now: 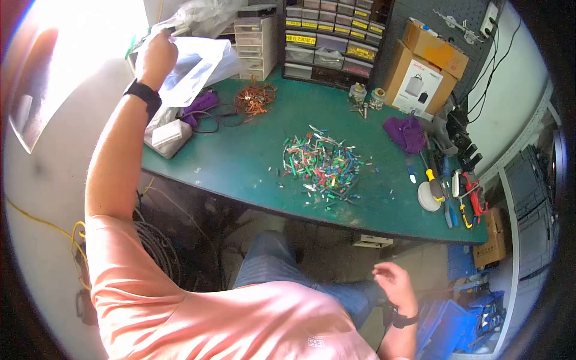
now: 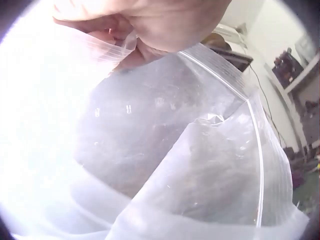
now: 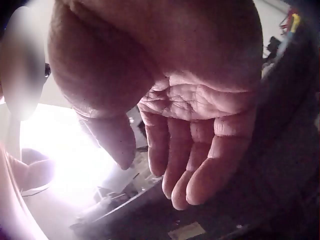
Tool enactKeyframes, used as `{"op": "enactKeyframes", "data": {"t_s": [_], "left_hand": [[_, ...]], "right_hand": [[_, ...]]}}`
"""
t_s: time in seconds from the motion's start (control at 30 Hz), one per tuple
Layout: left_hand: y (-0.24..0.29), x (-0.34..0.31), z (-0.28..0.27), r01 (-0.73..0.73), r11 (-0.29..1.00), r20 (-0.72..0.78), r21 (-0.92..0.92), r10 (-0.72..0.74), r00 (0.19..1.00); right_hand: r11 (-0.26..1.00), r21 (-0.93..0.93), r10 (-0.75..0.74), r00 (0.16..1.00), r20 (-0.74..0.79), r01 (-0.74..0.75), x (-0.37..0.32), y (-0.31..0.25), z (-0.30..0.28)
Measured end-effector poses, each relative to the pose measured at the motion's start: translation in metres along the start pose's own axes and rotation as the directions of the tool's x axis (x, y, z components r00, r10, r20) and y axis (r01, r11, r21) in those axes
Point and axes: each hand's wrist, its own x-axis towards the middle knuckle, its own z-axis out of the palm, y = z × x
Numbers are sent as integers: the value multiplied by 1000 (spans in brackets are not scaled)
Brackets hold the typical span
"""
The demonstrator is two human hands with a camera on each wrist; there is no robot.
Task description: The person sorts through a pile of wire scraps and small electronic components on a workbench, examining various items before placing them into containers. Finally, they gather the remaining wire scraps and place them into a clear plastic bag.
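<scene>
At the far left of the table, my left hand (image 1: pixel 157 59) is raised and pinches a clear plastic bag (image 1: pixel 191 67). In the left wrist view the bag (image 2: pixel 220 165) has a zip strip along its edge and hangs below the curled fingers (image 2: pixel 112 35). My right hand (image 1: pixel 396 285) hangs in front of the table's near edge, holding nothing. The right wrist view shows its palm (image 3: pixel 185 100), with the fingers loosely bent. On the green table (image 1: pixel 240 162) lies a pile of small coloured pieces (image 1: pixel 324 165).
A tangle of copper-coloured wire (image 1: pixel 255 97), a purple cloth (image 1: pixel 405 135) and a white box (image 1: pixel 168 134) lie on the table. Screwdrivers, pliers and a round white item (image 1: pixel 428 196) are at the right. Drawer cabinets (image 1: pixel 333 42) and a cardboard box (image 1: pixel 420 78) stand behind.
</scene>
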Motion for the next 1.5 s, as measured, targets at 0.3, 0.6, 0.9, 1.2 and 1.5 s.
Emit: {"op": "enactKeyframes", "data": {"t_s": [0.3, 0.6, 0.9, 1.2, 1.5], "left_hand": [[18, 28, -81, 98, 962, 186, -256, -50, 981], [131, -37, -166, 64, 865, 381, -497, 152, 912], [178, -59, -199, -5, 705, 390, -709, 398, 830], [265, -76, -205, 46, 698, 531, -715, 498, 686], [335, -124, -143, -143, 438, 263, -887, 737, 623]], "right_hand": [[483, -402, -774, 594, 219, 778, 76, -196, 48], [-272, -700, -909, 63, 412, 660, 84, -294, 90], [-313, -789, -900, 101, 425, 528, 20, -310, 44], [-150, -835, -749, 490, 446, 530, -85, -320, -27], [-18, -922, -697, 657, 289, 387, -100, -259, -51]]}}
